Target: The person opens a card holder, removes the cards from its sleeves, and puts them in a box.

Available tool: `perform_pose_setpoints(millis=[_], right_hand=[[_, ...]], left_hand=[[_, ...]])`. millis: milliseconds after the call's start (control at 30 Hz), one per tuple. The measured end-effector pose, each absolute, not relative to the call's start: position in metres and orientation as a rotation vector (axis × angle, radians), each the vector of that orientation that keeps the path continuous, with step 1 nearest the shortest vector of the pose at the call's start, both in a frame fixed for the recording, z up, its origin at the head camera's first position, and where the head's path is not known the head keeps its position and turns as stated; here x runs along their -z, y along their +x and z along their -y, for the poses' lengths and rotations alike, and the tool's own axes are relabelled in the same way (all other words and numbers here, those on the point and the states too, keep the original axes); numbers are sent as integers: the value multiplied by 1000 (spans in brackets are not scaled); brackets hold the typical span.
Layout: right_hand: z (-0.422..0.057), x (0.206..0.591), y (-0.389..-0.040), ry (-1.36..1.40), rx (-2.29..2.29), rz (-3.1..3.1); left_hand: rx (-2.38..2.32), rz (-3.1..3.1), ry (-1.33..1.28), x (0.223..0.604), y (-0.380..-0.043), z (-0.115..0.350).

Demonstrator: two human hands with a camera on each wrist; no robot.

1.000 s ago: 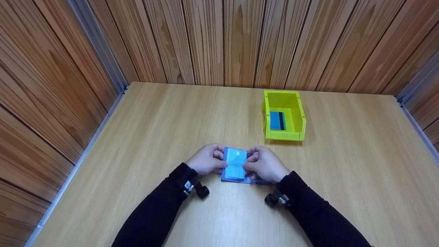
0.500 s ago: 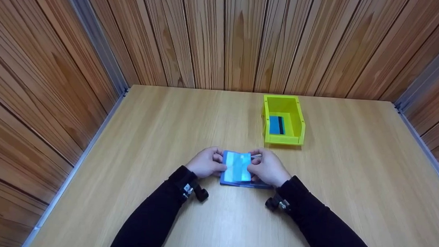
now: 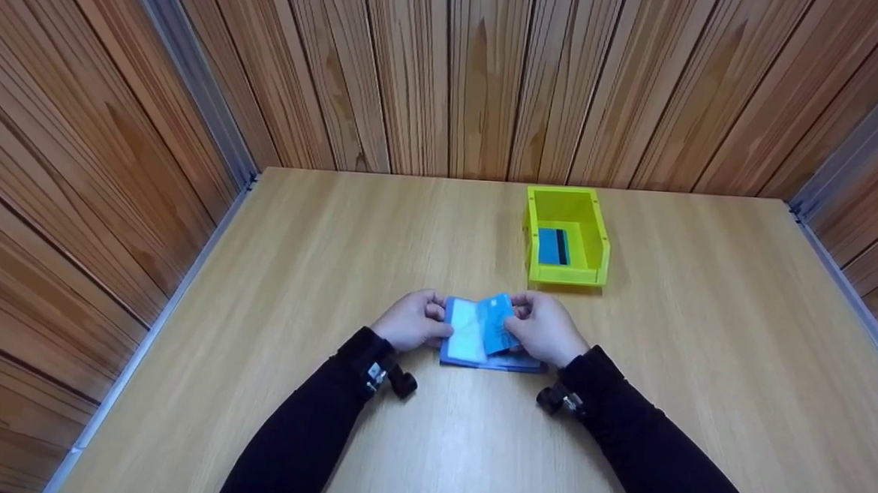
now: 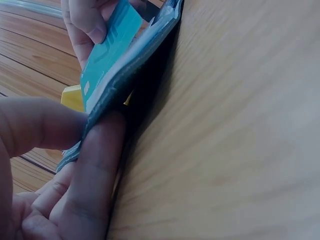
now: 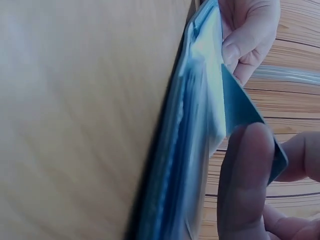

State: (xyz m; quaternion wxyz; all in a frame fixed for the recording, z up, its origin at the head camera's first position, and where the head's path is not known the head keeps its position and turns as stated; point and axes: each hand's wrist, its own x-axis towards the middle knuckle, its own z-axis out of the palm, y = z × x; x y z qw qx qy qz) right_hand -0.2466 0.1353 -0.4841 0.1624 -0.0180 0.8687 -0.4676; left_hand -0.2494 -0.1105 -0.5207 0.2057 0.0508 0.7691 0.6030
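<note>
A blue card holder (image 3: 447, 356) with clear plastic sleeves lies spread open on the table in the head view. My left hand (image 3: 409, 322) pinches its left edge; in the left wrist view the thumb is above the cover and a finger (image 4: 97, 160) is underneath. Between the thumb and fingers of my right hand (image 3: 547, 331) is a blue bank card (image 3: 497, 321) with a small chip, tilted over the pages. The left wrist view shows the bank card (image 4: 112, 47) rising at a slant from the holder, its lower edge close against the pale sleeve (image 3: 466, 330).
Behind the hands, a yellow bin (image 3: 604, 244) stands on the wooden table (image 3: 334, 233). Inside it lies a blue card with a black stripe (image 3: 552, 246). Wood-panelled walls (image 3: 485, 76) close off the back and sides.
The bank card, earlier flat over the left page, has shifted right and tilted up in my right hand, leaving the pale sleeve in sight. My left hand keeps its pinch on the holder.
</note>
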Motion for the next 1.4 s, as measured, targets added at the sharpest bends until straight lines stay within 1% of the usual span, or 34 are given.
perform_pose_setpoints(millis=[233,433,567,767,900,1100,1267,1400], right_hand=[[-137,471,-249,7,1351,-2505],[-150,454,-254,-9,1425,-2688],[-164,440,-263,5,1495,-2835],[-182,428,-287,31,1552,-3055],[-188,433,-305,96,1486,-3139],[-194,451,-329,149,1292,-3167],[-195,461,-338,166,1154,-3153],[-193,463,-341,124,1124,-3160]], left_hand=[[-1692,-2140,148,518,-249,113],[-1683,-2148,137,515,-247,115],[-1686,-2142,135,513,-248,115],[-1679,-2149,133,512,-249,113],[-1688,-2142,128,513,-250,111],[-1700,-2141,144,517,-250,108],[-1717,-2140,115,518,-248,108],[-1726,-2135,110,518,-247,108]])
